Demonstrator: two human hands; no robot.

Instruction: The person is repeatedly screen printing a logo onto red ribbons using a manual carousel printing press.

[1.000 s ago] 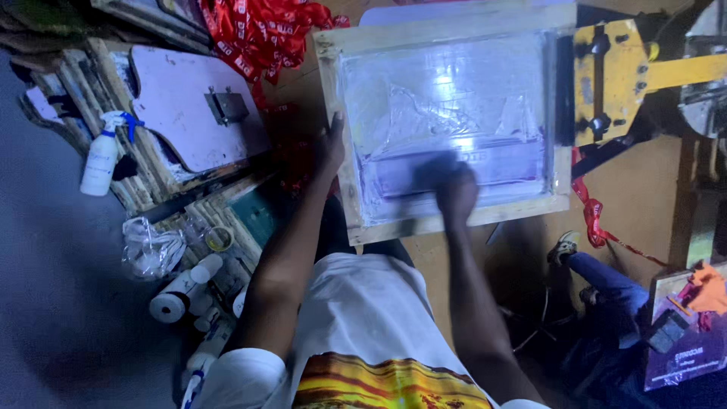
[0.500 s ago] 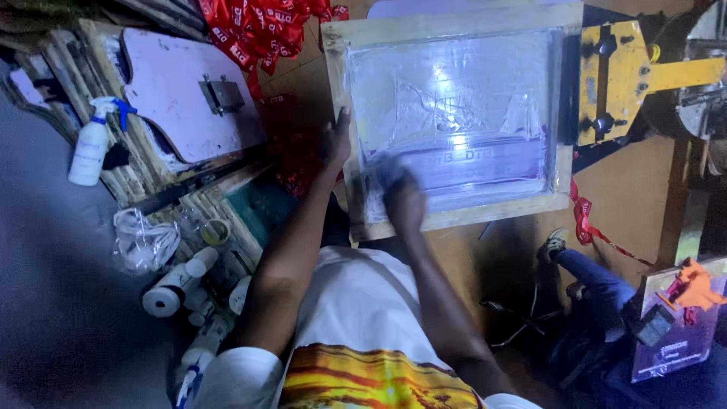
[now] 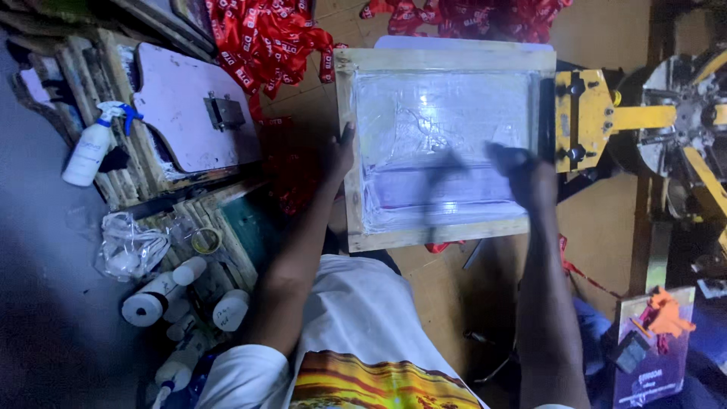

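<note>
- Looking down from the head view, the person's left hand rested on the left side of the wooden screen frame, fingers laid flat along the wood and not closed around it.
- The right hand was on the right part of the pale mesh inside the frame, near the frame's right side. It was dark and blurred, so I could not tell how far its grip was open or if it held anything.
- The frame lay flat in the top middle of the view, with the mesh looking whitish and shiny, and a purple band low across it.
- A yellow metal clamp held the frame's right side, and a yellow arm ran from it toward a round metal hub.
- Red ribbons were piled above and to the left of the frame.
- To the left, a pale flat board with a small metal piece on it lay on wooden slats.
- A white spray bottle with a blue top lay just beside that board.
- Lower left, some white bottles and a crumpled clear plastic bag lay close together.
- The person wore a white shirt with a yellow and orange picture.
</note>
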